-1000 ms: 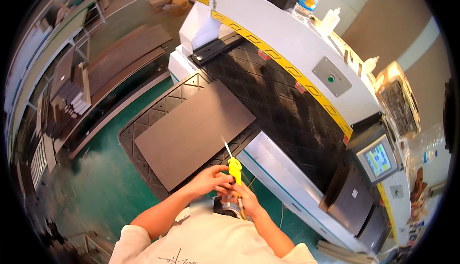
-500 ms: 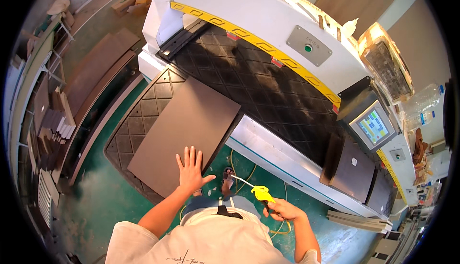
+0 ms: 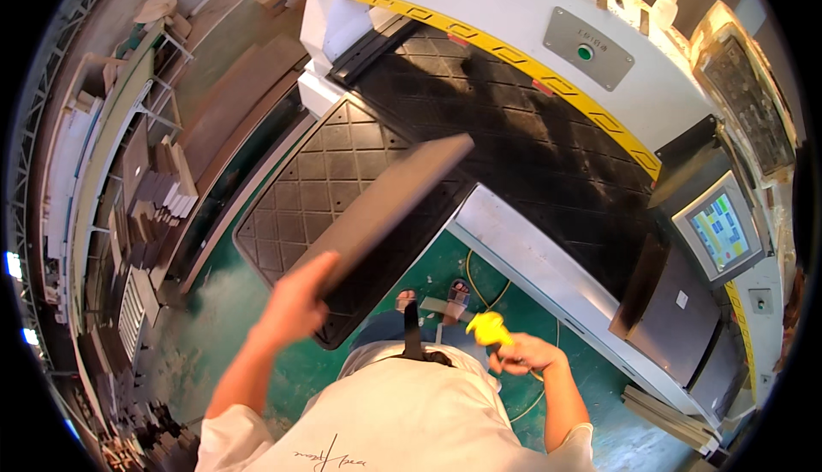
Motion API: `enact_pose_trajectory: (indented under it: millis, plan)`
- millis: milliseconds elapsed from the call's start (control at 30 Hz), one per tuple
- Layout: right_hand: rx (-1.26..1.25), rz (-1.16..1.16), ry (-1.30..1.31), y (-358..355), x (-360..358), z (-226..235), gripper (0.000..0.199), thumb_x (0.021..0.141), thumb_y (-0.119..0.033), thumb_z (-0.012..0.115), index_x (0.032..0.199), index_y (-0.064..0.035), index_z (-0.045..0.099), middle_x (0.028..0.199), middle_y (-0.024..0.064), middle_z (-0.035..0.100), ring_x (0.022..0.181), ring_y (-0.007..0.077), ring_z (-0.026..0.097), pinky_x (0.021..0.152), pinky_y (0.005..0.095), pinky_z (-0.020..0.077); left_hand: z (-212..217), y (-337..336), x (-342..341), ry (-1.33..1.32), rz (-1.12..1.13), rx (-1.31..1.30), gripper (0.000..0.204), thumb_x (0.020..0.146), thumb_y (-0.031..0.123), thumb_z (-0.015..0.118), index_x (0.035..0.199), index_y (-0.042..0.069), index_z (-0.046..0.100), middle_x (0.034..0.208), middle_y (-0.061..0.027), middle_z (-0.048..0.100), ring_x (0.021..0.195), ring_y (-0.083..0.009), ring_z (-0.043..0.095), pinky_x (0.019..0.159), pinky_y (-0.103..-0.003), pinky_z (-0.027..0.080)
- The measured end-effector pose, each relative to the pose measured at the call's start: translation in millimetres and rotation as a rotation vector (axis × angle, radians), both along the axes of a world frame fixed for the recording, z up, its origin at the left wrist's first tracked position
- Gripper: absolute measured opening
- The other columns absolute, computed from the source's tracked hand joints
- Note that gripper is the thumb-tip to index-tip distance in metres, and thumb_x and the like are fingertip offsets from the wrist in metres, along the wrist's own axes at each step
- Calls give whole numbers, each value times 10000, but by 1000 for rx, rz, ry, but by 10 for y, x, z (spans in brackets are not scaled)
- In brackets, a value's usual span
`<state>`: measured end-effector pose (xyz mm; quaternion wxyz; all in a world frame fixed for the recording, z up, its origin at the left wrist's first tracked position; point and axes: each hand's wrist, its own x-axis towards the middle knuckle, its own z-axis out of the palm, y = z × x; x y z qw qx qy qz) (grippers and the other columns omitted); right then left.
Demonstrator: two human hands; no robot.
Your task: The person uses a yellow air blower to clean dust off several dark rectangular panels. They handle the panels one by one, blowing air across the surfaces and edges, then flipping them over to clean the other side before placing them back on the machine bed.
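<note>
A brown flat board (image 3: 390, 202) stands tilted up on its long side above the black ribbed mat (image 3: 291, 202), and motion blurs it. At its near end, my left hand (image 3: 295, 302) is closed on the board's edge; its fingers are smeared and partly hidden. My right hand (image 3: 524, 355) is wrapped round a yellow air blow gun (image 3: 489, 329), held low at my right side, apart from the board. Beyond the mat lies the dark machine bed (image 3: 514, 151).
A white machine beam (image 3: 497, 18) with a yellow strip arches over the bed. At the right are a touch screen (image 3: 723, 228) and brown panels (image 3: 672, 314). A metal rail (image 3: 531, 258) runs along the bed. Stacked boards (image 3: 163, 185) stand at the left; a yellow hose (image 3: 492, 288) lies on the green floor.
The board lay flat with my left hand spread on it; now it is tipped up on edge with that hand gripping it. My right hand keeps the blow gun. The view has shifted.
</note>
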<state>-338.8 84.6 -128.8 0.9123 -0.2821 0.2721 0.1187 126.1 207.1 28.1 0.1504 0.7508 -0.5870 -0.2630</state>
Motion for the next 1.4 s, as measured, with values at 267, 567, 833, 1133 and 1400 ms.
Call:
enact_pose_trajectory:
  millis: [267,567,833,1133,1400]
  plan:
    - [-361,-628,201,463,583,-155,538,986,-129,616,1508,-38,520,1315,146,722,634,133,603,582,273,503,267,-925,1507,-392,214,-96,543,903,536,806,948,-2,753,806,-236,716,814,-450,705,729,-496,535]
    - [-724,-773,441,1336,1288,-160,366,917,-127,853,1264,-77,744,984,13,712,951,112,663,870,283,536,218,-970,2099,265,136,149,430,961,347,810,1027,-74,752,867,-45,719,798,-102,628,697,-304,511]
    - [-367,-751,15,1671,1600,-429,538,953,-308,827,1361,-61,578,1096,60,691,939,163,687,762,302,576,-98,-1315,942,609,-208,308,599,875,433,902,1091,-96,724,945,-44,725,843,-107,650,757,-301,545]
    - [-292,-1395,179,2897,98,-311,301,883,107,713,1152,-29,706,1020,40,760,840,129,711,706,280,574,-266,-1411,-1852,446,-585,229,599,849,456,901,1046,-90,752,862,-43,728,766,-109,661,682,-293,536]
    - [-159,-2095,-24,3907,-1877,-438,303,938,72,742,1189,-80,664,1125,61,725,1003,216,713,934,382,573,-804,-815,-4996,521,-733,-154,370,988,305,762,1129,-37,777,947,-147,795,863,-213,742,819,-367,570]
